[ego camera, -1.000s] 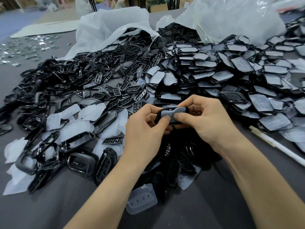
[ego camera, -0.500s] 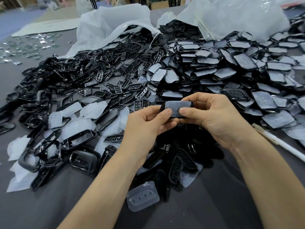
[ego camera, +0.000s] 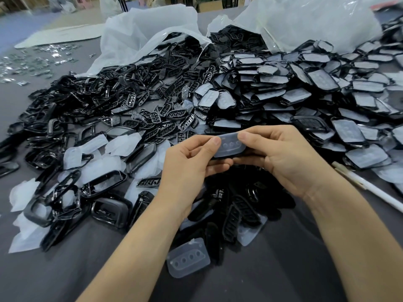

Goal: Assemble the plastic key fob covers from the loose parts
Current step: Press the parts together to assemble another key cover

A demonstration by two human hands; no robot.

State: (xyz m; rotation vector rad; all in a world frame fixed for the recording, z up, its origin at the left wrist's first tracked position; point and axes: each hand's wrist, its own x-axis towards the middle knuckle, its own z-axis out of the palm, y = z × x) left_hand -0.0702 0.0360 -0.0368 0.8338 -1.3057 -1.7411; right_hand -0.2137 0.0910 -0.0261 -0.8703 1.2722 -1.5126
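Both hands hold one key fob cover [ego camera: 230, 146] just above the table's middle: a black frame with a translucent button pad showing three round dimples. My left hand [ego camera: 189, 168] pinches its left end with thumb on top and fingers curled beneath. My right hand [ego camera: 281, 158] pinches its right end, thumb on the pad. Loose black frames [ego camera: 104, 184] and translucent pads [ego camera: 122, 144] lie at the left. Black button grids [ego camera: 174, 115] are scattered behind the hands. A heap of assembled covers [ego camera: 305, 92] fills the right.
Two open clear plastic bags [ego camera: 152, 27] spill parts at the back. A single translucent pad [ego camera: 188, 259] lies near the front. A white pen [ego camera: 375, 190] lies at the right. Small shiny metal pieces [ego camera: 28, 64] are spread at the far left on the grey table [ego camera: 65, 275].
The hands have tilted the cover so the translucent pad faces up more fully, and my right thumb has shifted onto its right end. The view has shifted slightly.
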